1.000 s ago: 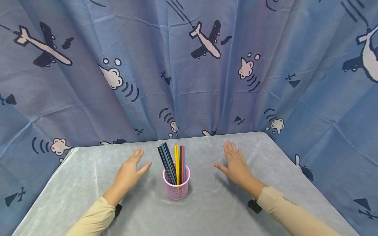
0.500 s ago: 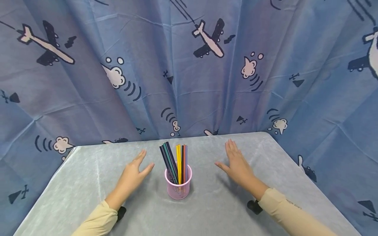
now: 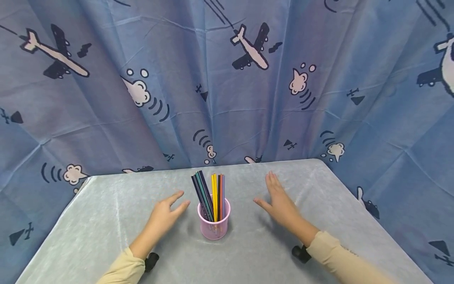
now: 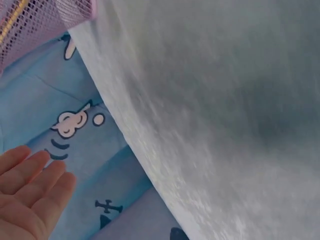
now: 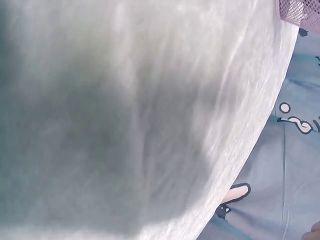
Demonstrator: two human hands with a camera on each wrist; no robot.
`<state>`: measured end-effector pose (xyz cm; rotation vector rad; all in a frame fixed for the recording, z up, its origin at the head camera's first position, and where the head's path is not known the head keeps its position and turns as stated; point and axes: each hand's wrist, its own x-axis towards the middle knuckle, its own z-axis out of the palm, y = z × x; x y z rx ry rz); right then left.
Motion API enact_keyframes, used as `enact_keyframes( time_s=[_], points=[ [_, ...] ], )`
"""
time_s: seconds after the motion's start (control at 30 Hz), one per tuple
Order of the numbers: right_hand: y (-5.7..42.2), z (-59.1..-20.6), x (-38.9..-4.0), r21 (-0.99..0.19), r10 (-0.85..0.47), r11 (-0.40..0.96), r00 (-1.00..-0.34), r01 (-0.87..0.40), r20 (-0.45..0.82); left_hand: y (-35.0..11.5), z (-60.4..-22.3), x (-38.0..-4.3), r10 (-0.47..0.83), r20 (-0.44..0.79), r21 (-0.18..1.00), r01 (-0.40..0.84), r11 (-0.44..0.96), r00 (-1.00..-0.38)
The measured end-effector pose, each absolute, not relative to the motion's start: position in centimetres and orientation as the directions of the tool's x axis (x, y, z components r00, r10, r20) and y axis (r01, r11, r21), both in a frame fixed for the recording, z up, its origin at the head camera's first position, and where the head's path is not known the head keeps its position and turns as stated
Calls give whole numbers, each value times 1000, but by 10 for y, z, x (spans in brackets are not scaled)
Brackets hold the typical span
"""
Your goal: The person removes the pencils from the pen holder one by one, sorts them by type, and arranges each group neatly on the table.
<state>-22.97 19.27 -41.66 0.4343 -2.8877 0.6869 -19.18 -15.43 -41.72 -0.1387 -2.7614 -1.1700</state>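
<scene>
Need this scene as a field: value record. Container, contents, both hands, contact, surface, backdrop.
Container: round pink mesh cup, upright
Contents: long thin coloured pencils, standing in the cup; dark and teal ones lean left, yellow, black, orange and lilac ones near upright
Left hand: left of the cup, holding nothing
Right hand: right of the cup, fingers extended, holding nothing
Contact: neither hand touches cup or pencils
Nearer hand: left, in the head view
Surface: pale grey cloth-covered table
Backdrop: blue aeroplane-print curtain
</scene>
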Motion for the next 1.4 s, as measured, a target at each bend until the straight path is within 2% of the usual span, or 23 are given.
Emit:
enact_keyframes(
  time_s=[0.27, 0.8, 1.13, 1.4],
  points=[
    [185, -420, -225, -441, -281, 831, -941, -338, 191, -146, -419, -185, 17, 130, 760, 111, 640, -991],
    [168, -420, -211, -549, -281, 752, -931, -365, 234, -129, -424, -182, 21, 142, 840, 132, 527, -990],
    [161, -420, -204, -563, -260, 716, -906, -414, 335, -119, -430, -180, 4, 144, 908, 134, 398, -990],
    [158, -419, -203, -672, -221, 643, -929, -367, 295, -115, -432, -178, -15, 126, 935, 114, 337, -992]
  ],
)
